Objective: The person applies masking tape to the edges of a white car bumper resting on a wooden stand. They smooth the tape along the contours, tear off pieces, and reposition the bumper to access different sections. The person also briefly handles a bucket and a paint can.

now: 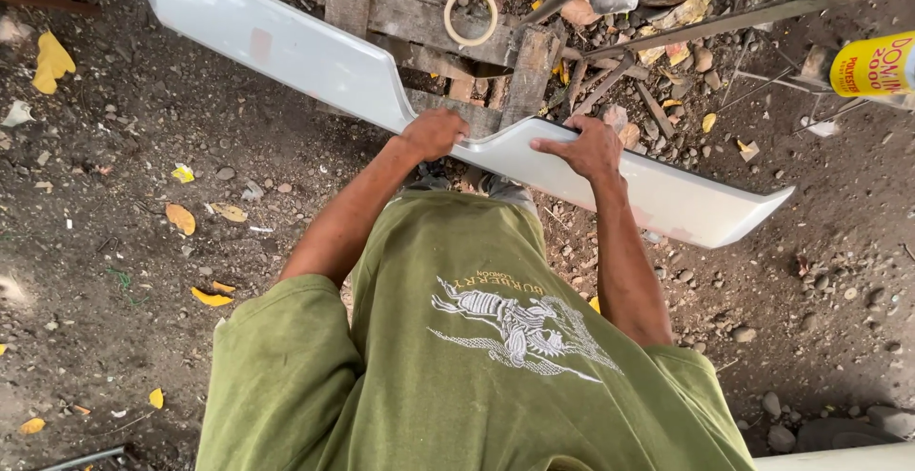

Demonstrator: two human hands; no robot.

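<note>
A person in a green shirt is gripping a long white body panel (pixel 315 56) at its bent middle, left hand (pixel 434 133) and right hand (pixel 589 148) both closed over its near edge, keeping it level above the dirt ground (pixel 114 242). It is stretching from upper left to right of frame, over a wooden pallet (pixel 419 18) bearing a tape roll (pixel 471 15).

Yellow can (pixel 875 67) cut off at right edge; left hand (pixel 434 133) fingertips hidden

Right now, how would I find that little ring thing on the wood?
Start at the long white panel that both hands grip. Just beyond its middle sits a grey wooden pallet on the dirt. The tape roll lies flat on it: a pale cream ring, the only round hollow thing there.
</note>
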